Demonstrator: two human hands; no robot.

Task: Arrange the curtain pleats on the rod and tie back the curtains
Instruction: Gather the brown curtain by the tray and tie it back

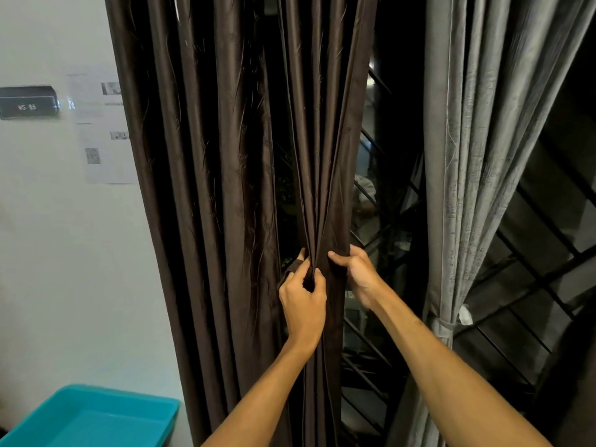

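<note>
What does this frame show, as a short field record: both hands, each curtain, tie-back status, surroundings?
left grip: pinches gathered folds of the brown curtain
right grip: holds the same bunch at its right edge
brown curtain: bunched at hand height, no tie visibly fastened
grey curtain: tied back with a grey tie-back
behind: window grille, dark beyond
lower left: teal tray

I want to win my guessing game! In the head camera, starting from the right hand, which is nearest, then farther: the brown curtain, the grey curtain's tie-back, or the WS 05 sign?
1. brown curtain: gripped by the right hand itself, in the middle.
2. grey tie-back: off to the right, a bit lower.
3. WS 05 sign: far off to the left, higher up.
</note>
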